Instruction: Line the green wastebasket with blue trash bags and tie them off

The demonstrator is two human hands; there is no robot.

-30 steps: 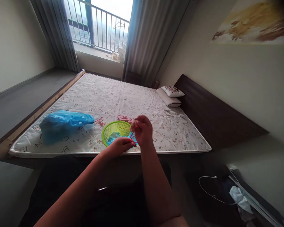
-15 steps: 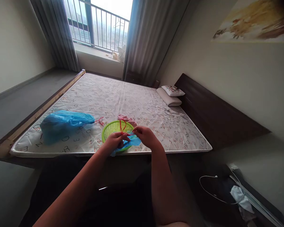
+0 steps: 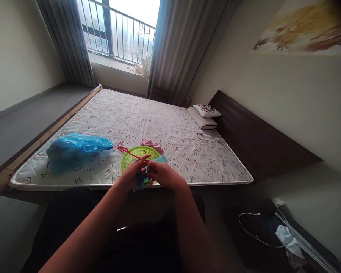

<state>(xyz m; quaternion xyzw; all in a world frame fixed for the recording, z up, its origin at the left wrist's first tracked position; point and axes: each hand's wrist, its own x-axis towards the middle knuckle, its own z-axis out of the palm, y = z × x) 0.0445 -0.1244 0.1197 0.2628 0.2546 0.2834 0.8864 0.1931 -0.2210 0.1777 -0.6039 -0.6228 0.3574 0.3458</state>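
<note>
My left hand [image 3: 132, 173] and my right hand [image 3: 162, 175] meet over the near rim of a green plastic basket [image 3: 138, 153] that stands on the mattress [image 3: 147, 125] by its front edge. Both hands are closed in a pinch on a thin red string [image 3: 128, 151], which runs up and left from my fingers across the basket. A small piece of blue plastic [image 3: 160, 159] shows between and under my hands. Part of the basket is hidden by my fingers.
A large blue plastic bag [image 3: 74, 148] lies on the mattress to the left. A pink cloth [image 3: 150, 143] sits behind the basket. Pillows [image 3: 204, 115] lie by the dark headboard. A white cable and a face mask [image 3: 285, 233] lie on the floor at right.
My hands dropped from above the basket to its near rim and came together. The red string, looped upright half a second ago, now stretches out to the left.
</note>
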